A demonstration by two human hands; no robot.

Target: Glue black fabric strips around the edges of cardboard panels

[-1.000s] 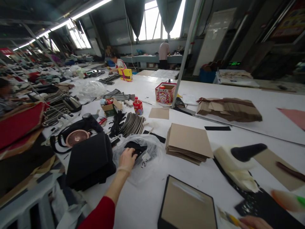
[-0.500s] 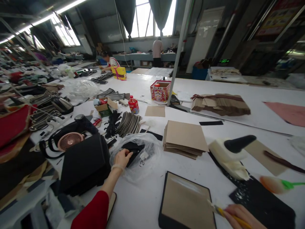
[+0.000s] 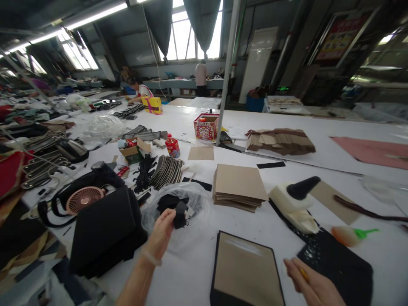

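Pinched in my left hand (image 3: 165, 227) is a small black fabric piece (image 3: 180, 214), held over a clear plastic bag (image 3: 194, 202) with more black pieces (image 3: 167, 202) in it. My right hand (image 3: 310, 280) is closed around a yellow-handled brush (image 3: 304, 274), most of it hidden by the fingers. Left of that hand lies a tan board (image 3: 247, 267) with a black border and a shiny wet-looking streak near its top. Beyond it stands a stack of tan boards (image 3: 240, 182).
A white glue bottle (image 3: 295, 208) with a black nozzle lies on black material (image 3: 341, 263) at right. A stack of black panels (image 3: 105, 229) and a pink fan (image 3: 85, 199) are at left. A red bottle (image 3: 172, 146) and a patterned box (image 3: 206, 127) stand farther back.
My left hand has lifted a black fabric piece up from the bag. My right hand has drawn the brush off the tan board, to its right. The view has shifted slightly.
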